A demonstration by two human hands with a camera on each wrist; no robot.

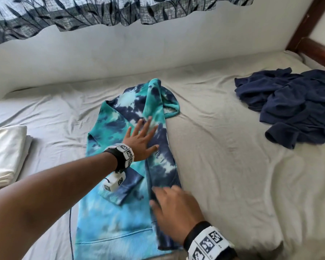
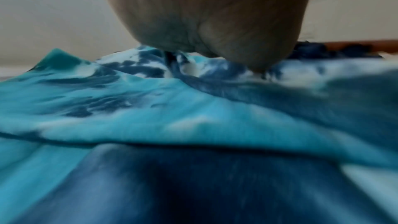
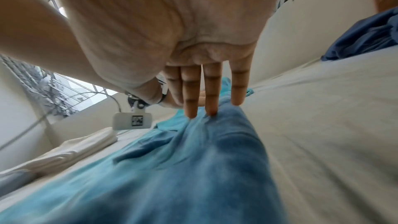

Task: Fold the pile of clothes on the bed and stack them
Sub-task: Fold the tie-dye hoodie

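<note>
Hands lie flat on a tie-dye hoodie (image 1: 124, 218) spread lengthwise in the middle of the bed (image 1: 223, 147), its hood toward the wall and its hem toward the person. The left hand (image 1: 142, 139) rests palm down on the upper chest of the garment, fingers straight and spread apart, pressing the cloth where a folded-in sleeve crosses it. The right hand (image 1: 174, 209) lies lower down on the dark folded-over strip along the hoodie's right edge; in the right wrist view its fingers (image 3: 191, 94) are straight and close together, the tips touching the blue fabric without curling round it. The other sleeve is folded across the front, its cuff just below the left wrist. A crumpled pile of navy clothes (image 1: 293, 104) sits well apart at the far right of the bed. A folded white cloth (image 1: 6, 152) lies at the left edge.
</note>
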